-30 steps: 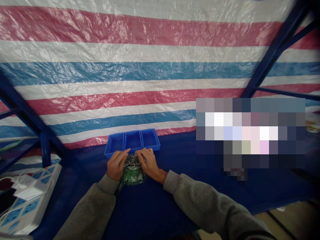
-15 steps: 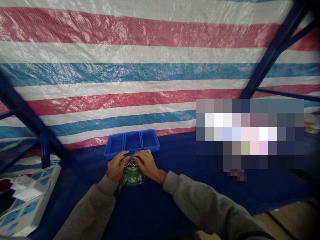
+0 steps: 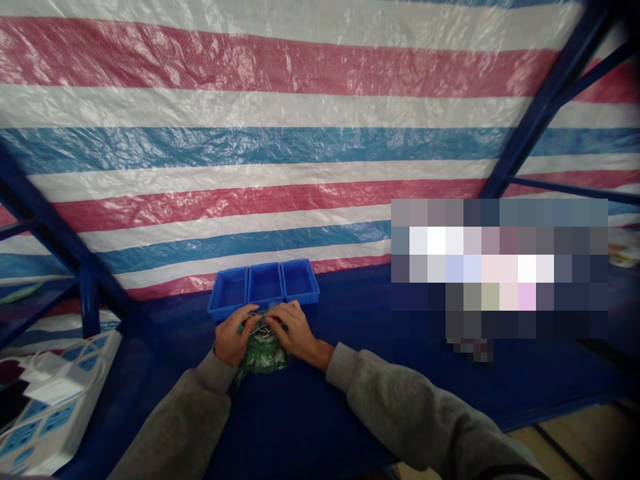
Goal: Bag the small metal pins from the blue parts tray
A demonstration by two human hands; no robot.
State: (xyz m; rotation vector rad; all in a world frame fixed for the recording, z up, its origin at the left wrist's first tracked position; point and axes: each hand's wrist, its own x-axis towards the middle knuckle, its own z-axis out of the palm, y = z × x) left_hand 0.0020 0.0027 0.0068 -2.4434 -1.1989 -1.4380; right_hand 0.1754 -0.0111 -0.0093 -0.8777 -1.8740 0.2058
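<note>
A crinkled green plastic bag (image 3: 263, 359) lies on the dark blue tabletop with its mouth open. Small shiny metal pieces (image 3: 262, 327), too small to name surely, show in a heap inside the mouth. My left hand (image 3: 231, 337) is closed on the bag's left edge, where a bit of green shows between thumb and fingers. From the right, my right hand (image 3: 299, 332) reaches over the opening with bent fingers and thumb drawn together at the metal pieces. Whatever its fingertips hold is hidden. Just behind both hands sits a blue three-compartment tray (image 3: 249, 287).
At the left edge stands a white power strip (image 3: 95, 387) with blue sockets, a white plug and cables. Blue metal posts (image 3: 90, 267) frame both sides. Striped plastic sheeting (image 3: 260, 147) hangs behind the blue table (image 3: 300, 427). A pixelated patch hides the table's right part.
My right fingers have shifted slightly over the metal pieces. My left hand, the bag and the tray are almost where they were.
</note>
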